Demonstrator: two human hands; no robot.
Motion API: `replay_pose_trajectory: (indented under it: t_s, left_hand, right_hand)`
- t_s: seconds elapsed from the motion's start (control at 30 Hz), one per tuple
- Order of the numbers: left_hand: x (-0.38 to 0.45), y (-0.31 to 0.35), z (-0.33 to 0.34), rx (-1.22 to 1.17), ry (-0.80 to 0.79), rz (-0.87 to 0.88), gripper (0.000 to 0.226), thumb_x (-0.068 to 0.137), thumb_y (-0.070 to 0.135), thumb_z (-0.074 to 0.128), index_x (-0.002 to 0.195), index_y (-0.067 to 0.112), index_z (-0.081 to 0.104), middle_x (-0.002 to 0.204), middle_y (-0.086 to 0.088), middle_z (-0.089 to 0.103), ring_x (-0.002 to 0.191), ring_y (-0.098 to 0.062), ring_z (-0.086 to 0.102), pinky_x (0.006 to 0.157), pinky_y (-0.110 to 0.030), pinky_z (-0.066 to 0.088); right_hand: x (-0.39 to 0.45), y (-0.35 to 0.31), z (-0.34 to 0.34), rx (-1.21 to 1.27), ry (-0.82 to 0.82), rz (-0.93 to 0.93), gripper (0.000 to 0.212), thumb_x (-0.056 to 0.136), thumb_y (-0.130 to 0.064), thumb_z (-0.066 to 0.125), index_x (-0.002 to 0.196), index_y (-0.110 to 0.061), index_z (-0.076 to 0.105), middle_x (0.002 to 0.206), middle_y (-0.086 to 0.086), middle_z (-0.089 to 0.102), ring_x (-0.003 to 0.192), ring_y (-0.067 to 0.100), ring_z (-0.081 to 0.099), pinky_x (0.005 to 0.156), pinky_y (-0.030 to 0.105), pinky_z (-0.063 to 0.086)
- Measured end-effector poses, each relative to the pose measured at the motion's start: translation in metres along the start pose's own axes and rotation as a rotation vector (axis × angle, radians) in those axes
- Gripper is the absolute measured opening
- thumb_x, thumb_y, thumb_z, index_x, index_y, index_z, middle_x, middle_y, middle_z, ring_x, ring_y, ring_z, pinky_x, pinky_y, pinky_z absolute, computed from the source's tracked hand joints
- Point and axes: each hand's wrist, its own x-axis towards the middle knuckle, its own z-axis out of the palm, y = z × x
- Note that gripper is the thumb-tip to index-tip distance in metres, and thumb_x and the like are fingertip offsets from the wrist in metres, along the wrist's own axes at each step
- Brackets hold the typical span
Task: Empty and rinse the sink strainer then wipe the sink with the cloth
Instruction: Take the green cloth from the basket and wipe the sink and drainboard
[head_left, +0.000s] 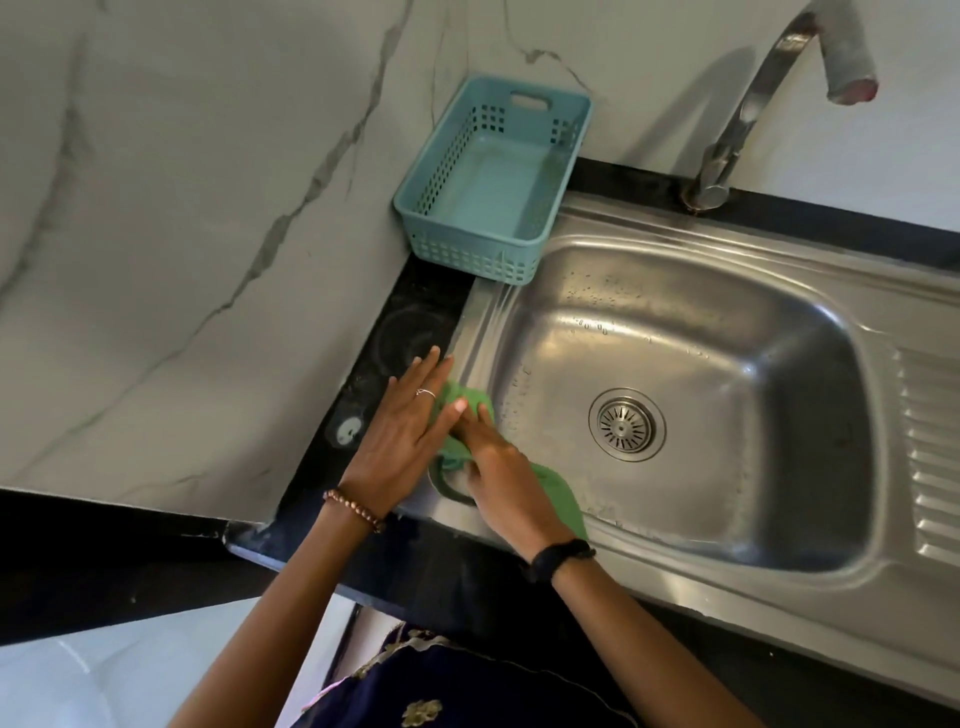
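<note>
A steel sink fills the right half of the view, with the round strainer seated in its drain. A green cloth lies bunched on the sink's left rim and hangs a little into the basin. My right hand presses down on the cloth with its fingers curled over it. My left hand lies flat beside it, fingers stretched out, its thumb and palm edge touching the cloth at the rim. Water drops dot the basin walls.
A teal plastic basket stands on the black counter at the sink's back left corner. The tap arches over the back edge. A ribbed drainboard lies at the right. A marble wall rises at the left.
</note>
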Motion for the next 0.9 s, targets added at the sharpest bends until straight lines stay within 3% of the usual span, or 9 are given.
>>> replay_pose_trajectory:
  t_s: [0.1, 0.2, 0.33, 0.47, 0.53, 0.63, 0.7, 0.83, 0.9]
  left_hand:
    - [0.01, 0.001, 0.002, 0.033, 0.015, -0.003, 0.055, 0.097, 0.033, 0.034, 0.146, 0.022, 0.011, 0.157, 0.004, 0.008, 0.142, -0.003, -0.002, 0.118, -0.03, -0.004]
    - [0.029, 0.009, 0.003, 0.184, 0.077, 0.07, 0.051, 0.098, 0.019, 0.036, 0.146, 0.017, 0.017, 0.157, 0.0, 0.013, 0.144, -0.01, 0.002, 0.116, -0.026, -0.003]
    - [0.071, 0.034, -0.005, 0.274, 0.229, 0.216, 0.051, 0.092, 0.0, 0.041, 0.141, 0.01, 0.034, 0.152, -0.008, 0.028, 0.143, -0.02, 0.016, 0.117, -0.035, 0.007]
    - [0.118, 0.047, -0.012, 0.433, 0.242, 0.257, 0.051, 0.091, 0.0, 0.042, 0.14, 0.011, 0.036, 0.152, -0.008, 0.029, 0.144, -0.025, 0.018, 0.118, -0.039, 0.006]
    - [0.134, 0.047, -0.014, 0.467, 0.251, 0.262, 0.048, 0.089, 0.001, 0.044, 0.136, 0.012, 0.042, 0.147, -0.009, 0.039, 0.14, -0.025, 0.028, 0.118, -0.041, 0.005]
    - [0.149, 0.048, -0.024, 0.486, 0.339, 0.303, 0.037, 0.084, 0.004, 0.054, 0.121, 0.008, 0.059, 0.112, -0.016, 0.065, 0.11, -0.029, 0.059, 0.116, -0.043, 0.012]
    - [0.16, 0.05, -0.033, 0.459, 0.367, 0.325, 0.023, 0.083, 0.005, 0.057, 0.103, 0.005, 0.068, 0.091, -0.017, 0.068, 0.088, -0.032, 0.065, 0.114, -0.043, 0.019]
    - [0.167, 0.053, -0.04, 0.401, 0.34, 0.328, 0.016, 0.082, 0.006, 0.058, 0.09, 0.002, 0.071, 0.084, -0.017, 0.067, 0.082, -0.032, 0.065, 0.109, -0.042, 0.029]
    - [0.165, 0.053, -0.038, 0.386, 0.353, 0.325, 0.015, 0.083, 0.006, 0.057, 0.089, 0.002, 0.071, 0.083, -0.016, 0.067, 0.081, -0.031, 0.064, 0.108, -0.041, 0.032]
  right_hand:
    - [-0.023, 0.009, 0.003, -0.111, -0.052, -0.049, 0.06, 0.089, 0.008, 0.042, 0.142, -0.02, 0.038, 0.155, -0.005, 0.026, 0.145, 0.012, 0.017, 0.111, 0.014, 0.007]
    - [-0.019, 0.01, 0.004, -0.137, -0.02, -0.064, 0.059, 0.087, 0.008, 0.043, 0.139, -0.019, 0.042, 0.153, -0.005, 0.03, 0.144, 0.011, 0.021, 0.112, 0.013, 0.005]
    - [0.015, 0.014, -0.011, -0.14, 0.027, -0.039, 0.049, 0.085, 0.005, 0.048, 0.128, -0.017, 0.056, 0.144, -0.002, 0.047, 0.135, 0.014, 0.041, 0.112, 0.025, 0.033]
    - [0.052, 0.034, -0.036, -0.194, 0.047, -0.073, 0.039, 0.089, 0.002, 0.048, 0.123, -0.012, 0.059, 0.139, 0.006, 0.053, 0.125, 0.021, 0.052, 0.107, 0.032, 0.042]
    - [0.076, 0.046, -0.052, -0.241, 0.057, -0.083, 0.043, 0.089, 0.004, 0.049, 0.127, -0.013, 0.056, 0.14, 0.007, 0.051, 0.122, 0.025, 0.055, 0.103, 0.036, 0.046]
    - [0.113, 0.061, -0.078, -0.351, 0.066, -0.094, 0.057, 0.087, 0.01, 0.046, 0.138, -0.017, 0.044, 0.15, 0.005, 0.038, 0.136, 0.025, 0.039, 0.105, 0.038, 0.043]
    - [0.133, 0.064, -0.09, -0.411, 0.075, -0.098, 0.06, 0.087, 0.01, 0.046, 0.14, -0.019, 0.042, 0.151, 0.004, 0.035, 0.137, 0.025, 0.036, 0.102, 0.038, 0.046]
    - [0.14, 0.065, -0.089, -0.438, 0.067, -0.057, 0.054, 0.089, 0.008, 0.044, 0.137, -0.016, 0.046, 0.148, 0.007, 0.039, 0.134, 0.026, 0.04, 0.1, 0.036, 0.046]
    - [0.122, 0.071, -0.08, -0.464, -0.035, -0.111, 0.056, 0.092, 0.006, 0.039, 0.143, -0.018, 0.036, 0.154, 0.006, 0.028, 0.142, 0.023, 0.025, 0.112, 0.032, 0.032]
